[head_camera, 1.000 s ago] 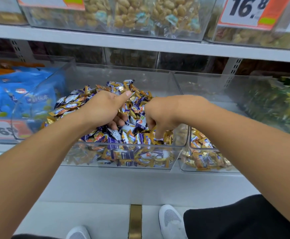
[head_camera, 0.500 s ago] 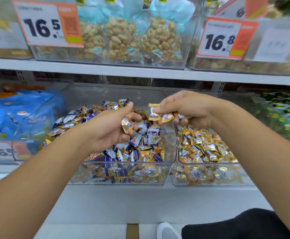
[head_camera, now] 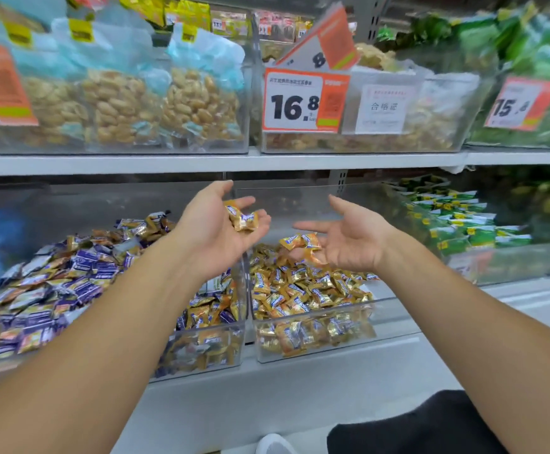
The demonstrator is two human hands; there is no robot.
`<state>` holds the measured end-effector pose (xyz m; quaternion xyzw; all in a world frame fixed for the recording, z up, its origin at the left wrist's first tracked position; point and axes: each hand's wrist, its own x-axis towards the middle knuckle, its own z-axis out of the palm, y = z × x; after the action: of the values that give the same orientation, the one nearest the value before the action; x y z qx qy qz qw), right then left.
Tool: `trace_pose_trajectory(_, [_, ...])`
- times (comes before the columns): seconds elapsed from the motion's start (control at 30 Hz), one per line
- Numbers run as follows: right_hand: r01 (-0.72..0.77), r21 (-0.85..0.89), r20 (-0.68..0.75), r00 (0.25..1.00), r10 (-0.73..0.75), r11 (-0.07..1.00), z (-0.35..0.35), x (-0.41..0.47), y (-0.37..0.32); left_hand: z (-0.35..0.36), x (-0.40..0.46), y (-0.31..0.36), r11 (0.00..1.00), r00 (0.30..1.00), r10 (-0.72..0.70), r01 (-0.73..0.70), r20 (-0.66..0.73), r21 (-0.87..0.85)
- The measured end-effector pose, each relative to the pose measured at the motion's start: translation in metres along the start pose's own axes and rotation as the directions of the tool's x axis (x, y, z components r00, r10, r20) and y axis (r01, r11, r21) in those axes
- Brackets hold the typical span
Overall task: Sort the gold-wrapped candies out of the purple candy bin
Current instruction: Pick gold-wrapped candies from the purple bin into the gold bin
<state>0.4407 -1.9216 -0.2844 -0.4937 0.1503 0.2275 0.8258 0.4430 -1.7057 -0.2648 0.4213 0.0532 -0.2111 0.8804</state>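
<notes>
Left hand [head_camera: 216,229]: palm up, fingers [head_camera: 245,202] spread and relaxed, two gold-wrapped candies [head_camera: 242,217] resting loose on the fingers, not pinched. The hand sits above the wall between the two clear bins, forearm running in from the near left.

Right hand [head_camera: 349,239]: palm up and tilted left, fingers straight and apart, thumb raised. Gold candies [head_camera: 299,241] appear just off its fingertips above the right bin; whether they touch the hand cannot be told.

Purple candy bin [head_camera: 201,358], left: heaped with purple wrappers, gold ones mixed through, the pile highest toward the far left. Gold candy bin [head_camera: 316,353], right: gold wrappers only, filling its near and left part, bare floor showing at the right. The two bins stand side by side, walls just beside each other.

Clearance: open air above both bins up to the upper shelf [head_camera: 267,162], which carries clear bins of bagged snacks and a price tag [head_camera: 299,99] reading 16.8. Green packets [head_camera: 457,221] lie right of the gold bin.
</notes>
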Motion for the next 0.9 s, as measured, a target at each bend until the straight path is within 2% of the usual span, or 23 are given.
trace_pose_trajectory(0.17, [0.048, 0.094, 0.037, 0.998, -0.052, 0.994, -0.023, 0.000, -0.005, 0.023, 0.012, -0.023, 0.988, 0.993, -0.104, 0.097, 0.055, 0.120])
trace_pose_trajectory(0.37, [0.099, 0.043, -0.004, 0.995, -0.099, 0.994, -0.036, -0.008, -0.016, 0.031, 0.017, -0.028, 0.988, 0.995, -0.083, 0.075, 0.053, 0.136])
trace_pose_trajectory(0.47, [0.137, -0.190, -0.062, 0.987, -0.151, 0.972, -0.035, -0.014, -0.019, 0.033, 0.012, -0.024, 0.980, 0.991, -0.069, 0.047, 0.113, 0.191])
trace_pose_trajectory(0.53, [0.172, -0.460, -0.121, 0.960, -0.254, 0.871, -0.025, -0.026, -0.020, 0.031, 0.004, -0.017, 0.968, 0.988, -0.012, -0.028, 0.156, 0.248])
trace_pose_trajectory(0.6, [0.269, -0.689, -0.063, 0.903, -0.426, 0.673, -0.006, -0.039, -0.019, 0.022, -0.007, -0.008, 0.908, 0.984, 0.117, -0.160, 0.132, 0.386])
trace_pose_trajectory(0.63, [0.342, -0.780, 0.038, 0.863, -0.504, 0.525, 0.007, -0.045, -0.016, 0.012, -0.012, -0.004, 0.827, 0.976, 0.192, -0.219, 0.105, 0.517])
trace_pose_trajectory(0.67, [0.421, -0.847, 0.189, 0.809, -0.556, 0.325, 0.023, -0.050, -0.010, -0.003, -0.017, 0.001, 0.673, 0.958, 0.268, -0.262, 0.102, 0.692])
trace_pose_trajectory(0.7, [0.489, -0.868, 0.366, 0.749, -0.553, 0.088, 0.042, -0.053, -0.003, -0.020, -0.021, 0.005, 0.441, 0.936, 0.320, -0.281, 0.143, 0.852])
trace_pose_trajectory(0.73, [0.518, -0.843, 0.518, 0.707, -0.481, -0.146, 0.062, -0.051, 0.007, -0.038, -0.024, 0.009, 0.189, 0.925, 0.309, -0.286, 0.220, 0.939])
trace_pose_trajectory(0.77, [0.510, -0.787, 0.614, 0.699, -0.366, -0.346, 0.082, -0.047, 0.018, -0.053, -0.027, 0.011, -0.012, 0.932, 0.223, -0.292, 0.287, 0.956])
trace_pose_trajectory(0.8, [0.469, -0.724, 0.645, 0.721, -0.253, -0.505, 0.101, -0.041, 0.027, -0.066, -0.029, 0.012, -0.138, 0.944, 0.099, -0.301, 0.315, 0.944])
trace_pose_trajectory(0.83, [0.408, -0.670, 0.621, 0.766, -0.166, -0.621, 0.117, -0.032, 0.034, -0.077, -0.029, 0.012, -0.227, 0.950, -0.012, -0.305, 0.311, 0.925])
trace_pose_trajectory(0.9, [0.284, -0.597, 0.486, 0.872, -0.057, -0.750, 0.136, -0.012, 0.041, -0.090, -0.026, 0.011, -0.392, 0.955, -0.151, -0.295, 0.255, 0.871])
